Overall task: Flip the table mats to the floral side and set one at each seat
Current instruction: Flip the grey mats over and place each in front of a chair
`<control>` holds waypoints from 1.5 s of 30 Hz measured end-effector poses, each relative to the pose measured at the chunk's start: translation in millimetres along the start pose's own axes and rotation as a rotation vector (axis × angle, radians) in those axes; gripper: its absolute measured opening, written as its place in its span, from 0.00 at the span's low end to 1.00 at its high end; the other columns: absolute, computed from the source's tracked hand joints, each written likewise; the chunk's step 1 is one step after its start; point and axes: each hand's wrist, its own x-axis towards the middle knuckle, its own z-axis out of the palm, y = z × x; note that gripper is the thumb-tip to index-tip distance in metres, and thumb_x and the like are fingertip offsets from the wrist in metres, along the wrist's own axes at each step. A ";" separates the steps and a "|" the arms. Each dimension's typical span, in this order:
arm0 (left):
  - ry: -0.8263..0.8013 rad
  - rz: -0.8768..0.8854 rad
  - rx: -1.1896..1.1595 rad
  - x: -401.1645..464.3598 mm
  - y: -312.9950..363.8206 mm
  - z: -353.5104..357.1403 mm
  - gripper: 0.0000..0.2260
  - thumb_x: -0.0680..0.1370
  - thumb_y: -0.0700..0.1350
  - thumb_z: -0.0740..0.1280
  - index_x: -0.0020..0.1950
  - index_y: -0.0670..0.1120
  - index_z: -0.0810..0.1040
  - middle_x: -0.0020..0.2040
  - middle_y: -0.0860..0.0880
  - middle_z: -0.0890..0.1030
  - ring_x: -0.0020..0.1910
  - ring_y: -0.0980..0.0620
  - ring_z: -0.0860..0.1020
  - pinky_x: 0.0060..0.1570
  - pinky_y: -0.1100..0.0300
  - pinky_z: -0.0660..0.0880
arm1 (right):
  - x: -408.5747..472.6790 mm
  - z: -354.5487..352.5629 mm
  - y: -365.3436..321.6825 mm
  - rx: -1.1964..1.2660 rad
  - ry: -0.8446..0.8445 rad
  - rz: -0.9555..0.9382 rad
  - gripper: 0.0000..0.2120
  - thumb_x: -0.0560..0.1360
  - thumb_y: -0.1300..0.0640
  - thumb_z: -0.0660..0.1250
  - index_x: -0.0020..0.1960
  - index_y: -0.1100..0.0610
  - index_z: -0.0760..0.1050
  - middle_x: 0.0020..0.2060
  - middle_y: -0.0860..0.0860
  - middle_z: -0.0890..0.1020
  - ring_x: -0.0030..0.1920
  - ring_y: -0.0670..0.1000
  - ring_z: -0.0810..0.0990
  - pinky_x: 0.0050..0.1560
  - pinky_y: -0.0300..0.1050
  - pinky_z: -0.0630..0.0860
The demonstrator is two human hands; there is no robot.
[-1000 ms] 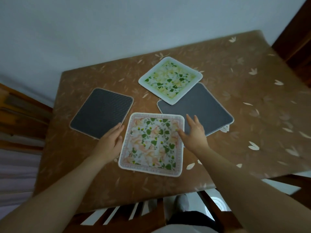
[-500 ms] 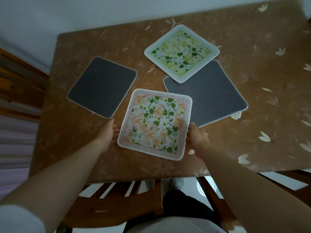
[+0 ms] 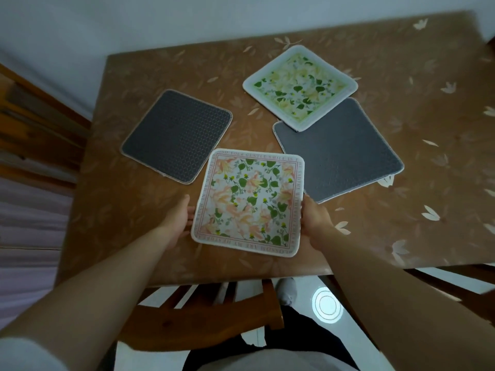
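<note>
Both hands gripped the pink floral mat (image 3: 247, 202) by its side edges near the table's (image 3: 134, 210) front edge, left hand (image 3: 179, 220) and right hand (image 3: 314, 222) curled underneath. Bare tabletop lay left. The hands had slid lower than a second earlier.

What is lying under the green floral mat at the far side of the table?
The green floral mat overlaps one corner of the grey mat on the right; that corner is hidden. The rest lies on the brown table. Anything else beneath it is covered.
</note>
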 end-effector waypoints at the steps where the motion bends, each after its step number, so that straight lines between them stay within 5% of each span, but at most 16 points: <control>1: 0.000 0.001 -0.005 0.0 -2.5 -6.1 0.30 0.84 0.64 0.48 0.58 0.45 0.81 0.52 0.45 0.85 0.53 0.48 0.81 0.55 0.48 0.74 | -2.9 5.5 0.8 0.002 0.004 0.000 0.22 0.77 0.42 0.61 0.51 0.57 0.84 0.45 0.55 0.88 0.46 0.59 0.87 0.48 0.58 0.84; 6: -0.059 0.008 -0.009 -0.5 -10.0 -29.7 0.28 0.83 0.65 0.48 0.52 0.48 0.81 0.49 0.48 0.85 0.51 0.50 0.81 0.43 0.54 0.72 | -14.3 29.0 12.9 0.038 0.092 -0.013 0.21 0.78 0.41 0.59 0.47 0.55 0.84 0.41 0.53 0.88 0.36 0.53 0.86 0.27 0.42 0.77; 11: -0.121 0.042 0.024 8.2 -21.9 -45.6 0.30 0.83 0.66 0.48 0.63 0.45 0.79 0.53 0.49 0.84 0.53 0.51 0.80 0.50 0.51 0.73 | -20.2 47.6 17.6 0.052 0.139 -0.023 0.19 0.77 0.43 0.59 0.51 0.54 0.82 0.51 0.56 0.87 0.52 0.60 0.85 0.56 0.61 0.82; 13: -0.139 0.034 0.020 9.1 -27.0 -53.2 0.30 0.82 0.67 0.49 0.66 0.46 0.76 0.54 0.48 0.83 0.52 0.52 0.80 0.47 0.53 0.73 | -21.9 53.4 16.0 0.072 0.146 -0.014 0.19 0.79 0.43 0.57 0.53 0.53 0.81 0.53 0.55 0.86 0.53 0.59 0.85 0.61 0.62 0.79; 17: -0.121 0.001 -0.033 11.4 -40.1 -75.1 0.30 0.82 0.67 0.50 0.55 0.46 0.79 0.52 0.47 0.83 0.53 0.51 0.80 0.57 0.49 0.73 | -28.2 71.5 9.8 0.129 0.114 0.002 0.21 0.80 0.41 0.57 0.57 0.54 0.81 0.41 0.50 0.88 0.41 0.51 0.85 0.46 0.52 0.80; 25: -0.025 -0.068 -0.087 5.9 -53.9 -125.6 0.32 0.83 0.65 0.49 0.66 0.40 0.76 0.60 0.42 0.79 0.64 0.43 0.76 0.69 0.42 0.70 | -38.3 127.5 -3.0 0.040 0.019 -0.021 0.20 0.80 0.41 0.57 0.55 0.52 0.82 0.50 0.49 0.85 0.48 0.52 0.83 0.48 0.52 0.76; 29: -0.009 -0.100 -0.058 6.3 -65.8 -136.1 0.33 0.83 0.65 0.49 0.66 0.40 0.75 0.58 0.42 0.79 0.60 0.43 0.76 0.64 0.44 0.72 | -40.8 140.5 -3.8 -0.013 -0.029 -0.024 0.18 0.81 0.41 0.57 0.54 0.51 0.80 0.52 0.49 0.84 0.51 0.52 0.82 0.45 0.51 0.75; 36: 0.037 -0.035 -0.115 11.8 -74.9 -139.0 0.29 0.84 0.63 0.51 0.68 0.41 0.75 0.52 0.47 0.80 0.51 0.49 0.78 0.57 0.48 0.73 | -37.2 137.1 5.7 -0.082 -0.024 -0.011 0.21 0.81 0.39 0.58 0.50 0.53 0.82 0.41 0.50 0.87 0.42 0.52 0.84 0.41 0.50 0.77; 41: 0.032 -0.030 -0.191 5.5 -72.1 -133.5 0.23 0.83 0.63 0.53 0.61 0.48 0.76 0.49 0.50 0.80 0.46 0.53 0.78 0.41 0.54 0.73 | -32.1 134.9 11.9 -0.075 -0.011 0.004 0.22 0.80 0.39 0.58 0.50 0.55 0.82 0.32 0.48 0.86 0.39 0.51 0.84 0.40 0.49 0.77; 45: 0.006 -0.061 -0.205 4.7 -74.9 -133.2 0.24 0.83 0.65 0.54 0.53 0.46 0.77 0.49 0.48 0.80 0.47 0.53 0.78 0.52 0.50 0.74 | -30.3 132.8 14.0 -0.081 -0.023 0.007 0.22 0.80 0.40 0.58 0.49 0.55 0.82 0.31 0.48 0.86 0.39 0.51 0.83 0.41 0.49 0.78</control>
